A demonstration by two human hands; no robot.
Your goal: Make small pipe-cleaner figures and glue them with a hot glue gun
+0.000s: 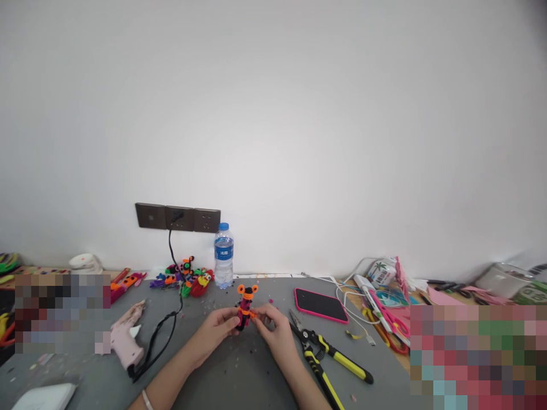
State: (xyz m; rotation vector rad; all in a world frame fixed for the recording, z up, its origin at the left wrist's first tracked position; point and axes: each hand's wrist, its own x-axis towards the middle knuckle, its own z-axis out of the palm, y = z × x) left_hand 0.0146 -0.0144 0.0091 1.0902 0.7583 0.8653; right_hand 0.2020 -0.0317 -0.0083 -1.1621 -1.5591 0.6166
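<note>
The water bottle (223,255) is carrying a blue label with white writing, but the letters are too small to read. The small white box (382,271) at the right is showing a palm tree picture and a barcode; its words are not readable either.

The pipe-cleaner figure (245,307) is standing on the grey worktop (239,376), near the middle and close to the person. It is standing upright, so its long axis is running vertically, with the two orange round ears on top. The body is pink and dark with an orange band.

The left hand (217,326) is grasping the lower part of the figure from the left side. The right hand (273,326) is pinching the orange band at its right side with the fingertips. Both hands are closing around it, and nothing is covering the upper part of the figure.

Just beside the right hand, yellow and black pliers (329,356) are lying on the worktop. Behind them a phone (321,304) with a pink case is lying flat. At the left a pink glue gun (127,340) is lying with its black cable (171,307) going up to the dark wall sockets (178,217). A heap of colourful pipe-cleaner figures (186,278) is sitting next to the bottle. Pink scissors (391,319) are lying further right.
</note>
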